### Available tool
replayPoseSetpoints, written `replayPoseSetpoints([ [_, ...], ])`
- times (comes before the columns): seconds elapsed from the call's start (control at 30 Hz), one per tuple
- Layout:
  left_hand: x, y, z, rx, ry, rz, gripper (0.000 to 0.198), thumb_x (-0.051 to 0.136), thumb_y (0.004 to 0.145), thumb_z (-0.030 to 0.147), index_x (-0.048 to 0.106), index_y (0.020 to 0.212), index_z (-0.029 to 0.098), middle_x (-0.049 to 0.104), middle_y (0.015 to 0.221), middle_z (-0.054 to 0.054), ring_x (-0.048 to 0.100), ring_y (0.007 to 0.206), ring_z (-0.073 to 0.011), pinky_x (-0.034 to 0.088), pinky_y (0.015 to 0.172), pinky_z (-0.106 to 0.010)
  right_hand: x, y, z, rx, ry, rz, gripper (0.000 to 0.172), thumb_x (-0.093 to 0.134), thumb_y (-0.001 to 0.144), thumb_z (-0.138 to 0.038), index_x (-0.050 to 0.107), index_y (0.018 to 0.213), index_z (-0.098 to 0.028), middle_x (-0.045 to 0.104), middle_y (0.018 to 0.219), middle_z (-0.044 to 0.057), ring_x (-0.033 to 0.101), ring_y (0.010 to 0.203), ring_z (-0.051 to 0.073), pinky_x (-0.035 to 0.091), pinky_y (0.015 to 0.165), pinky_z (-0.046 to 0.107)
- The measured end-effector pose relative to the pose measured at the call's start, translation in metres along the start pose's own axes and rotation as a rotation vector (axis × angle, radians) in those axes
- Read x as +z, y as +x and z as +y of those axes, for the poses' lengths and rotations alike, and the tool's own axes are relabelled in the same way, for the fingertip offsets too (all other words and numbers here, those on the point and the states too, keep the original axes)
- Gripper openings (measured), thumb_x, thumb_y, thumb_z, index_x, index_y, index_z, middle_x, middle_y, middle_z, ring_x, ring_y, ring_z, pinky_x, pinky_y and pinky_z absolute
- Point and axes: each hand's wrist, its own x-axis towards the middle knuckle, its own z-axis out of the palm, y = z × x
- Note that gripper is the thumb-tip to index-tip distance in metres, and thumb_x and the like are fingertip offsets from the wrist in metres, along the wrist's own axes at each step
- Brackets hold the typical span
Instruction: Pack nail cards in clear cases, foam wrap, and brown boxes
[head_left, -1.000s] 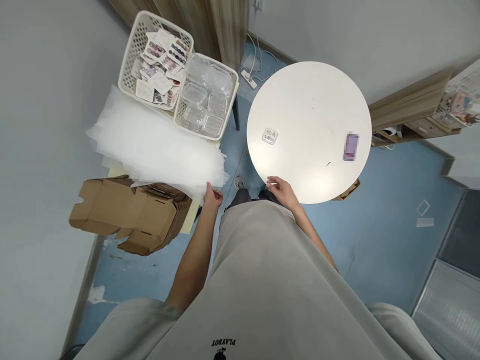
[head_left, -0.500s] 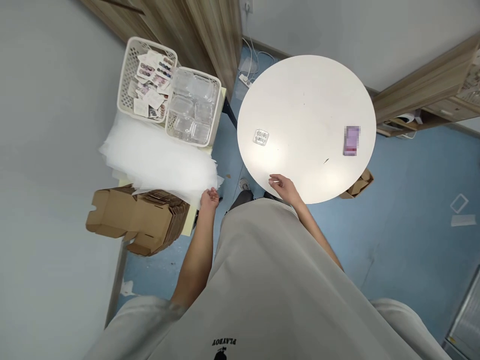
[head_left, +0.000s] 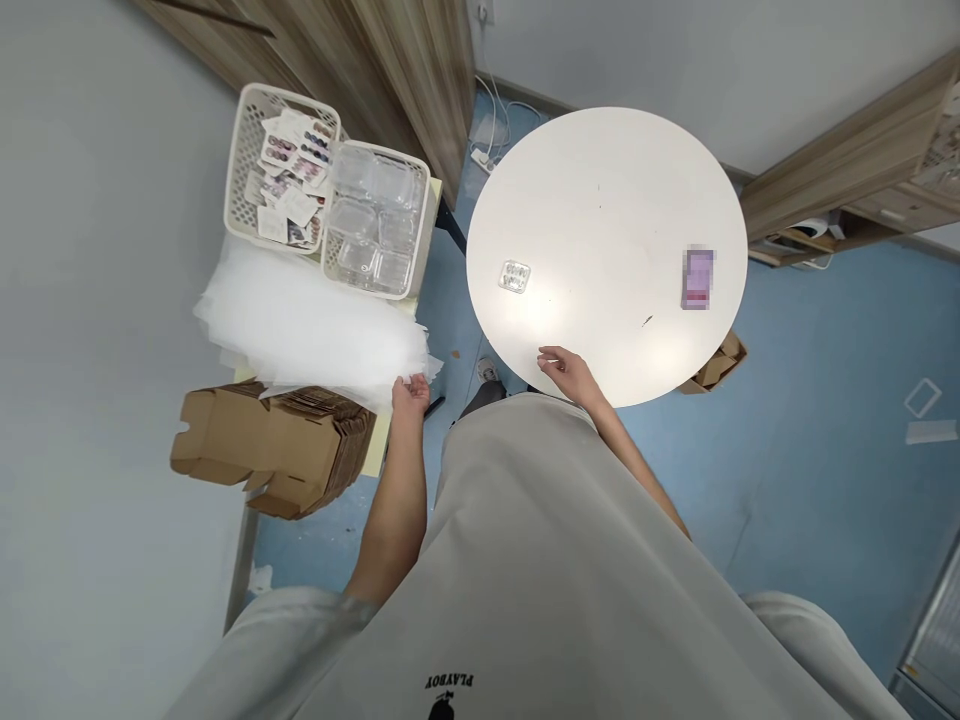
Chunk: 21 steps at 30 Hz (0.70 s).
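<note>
My left hand (head_left: 411, 393) is at the near right corner of a stack of thin, white, translucent packing sheets (head_left: 307, 320). Its fingers are curled in and pressed against the sheet edges there. Over the near edge of the round white table (head_left: 607, 200) is my right hand (head_left: 568, 376), its fingers stretched out and nothing in them. A small clear plastic box (head_left: 514, 276) with several little pieces inside lies on the table's left part. On the right part lies a purple item (head_left: 698, 277), blurred by pixels.
Behind the sheets stand a basket (head_left: 238, 180) of printed cards and a basket (head_left: 424, 225) of clear plastic boxes. Folded brown cardboard boxes (head_left: 262, 445) are stacked in front of them. A brown carton (head_left: 716, 365) is below the table's right edge. White cables (head_left: 495, 120) run along the wall.
My left hand has shifted slightly left, further onto the corner of the sheets. My right hand has stayed almost still. The whole view has tilted a little.
</note>
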Motion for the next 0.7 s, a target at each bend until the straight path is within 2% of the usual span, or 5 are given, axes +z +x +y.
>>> replayPoseSetpoints([
  [0.27, 0.004, -0.018, 0.014, 0.189, -0.118, 0.045, 0.005, 0.064, 0.108, 0.021, 0.061, 0.104, 0.022, 0.063, 0.095, -0.001, 0.069, 0.075, -0.0064, 0.066, 0.076, -0.014, 0.009, 0.005, -0.005, -0.011, -0.022, -0.018, 0.043, 0.068, 0.101, -0.052, 0.078, 0.134, -0.026, 0.082, 0.131, 0.01, 0.078, 0.106, 0.027, 0.062, 0.101, 0.045],
  [0.37, 0.007, -0.04, 0.028, 0.434, -0.193, -0.038, 0.007, 0.062, 0.103, 0.016, 0.061, 0.099, 0.022, 0.065, 0.105, -0.004, 0.073, 0.093, -0.0077, 0.065, 0.089, -0.013, 0.014, 0.007, -0.01, -0.015, -0.017, -0.038, 0.042, 0.068, 0.102, -0.05, 0.078, 0.134, -0.026, 0.082, 0.132, 0.01, 0.078, 0.107, 0.027, 0.062, 0.103, 0.046],
  [0.47, 0.014, -0.07, 0.044, 0.616, -0.21, -0.24, 0.011, 0.059, 0.095, 0.011, 0.062, 0.095, 0.022, 0.066, 0.107, -0.004, 0.074, 0.104, -0.0104, 0.066, 0.095, -0.017, 0.017, 0.009, -0.019, -0.032, 0.028, -0.077, 0.042, 0.071, 0.102, -0.054, 0.078, 0.132, -0.026, 0.083, 0.131, 0.01, 0.079, 0.112, 0.028, 0.06, 0.108, 0.048],
  [0.57, 0.027, -0.103, 0.05, 0.607, -0.112, -0.422, 0.011, 0.059, 0.09, 0.015, 0.065, 0.095, 0.023, 0.068, 0.104, -0.003, 0.076, 0.111, -0.0167, 0.068, 0.095, -0.026, 0.018, 0.012, -0.033, -0.046, 0.173, -0.163, 0.051, 0.07, 0.102, -0.065, 0.079, 0.132, -0.025, 0.082, 0.132, 0.011, 0.08, 0.114, 0.028, 0.061, 0.111, 0.049],
  [0.7, 0.043, -0.138, 0.033, 0.435, 0.046, -0.499, 0.012, 0.065, 0.089, 0.025, 0.068, 0.1, 0.023, 0.069, 0.096, -0.005, 0.078, 0.111, -0.0284, 0.07, 0.083, -0.035, 0.019, 0.021, -0.05, -0.008, 0.383, -0.232, 0.066, 0.065, 0.101, -0.08, 0.079, 0.131, -0.023, 0.08, 0.138, 0.013, 0.078, 0.123, 0.029, 0.061, 0.114, 0.047],
])
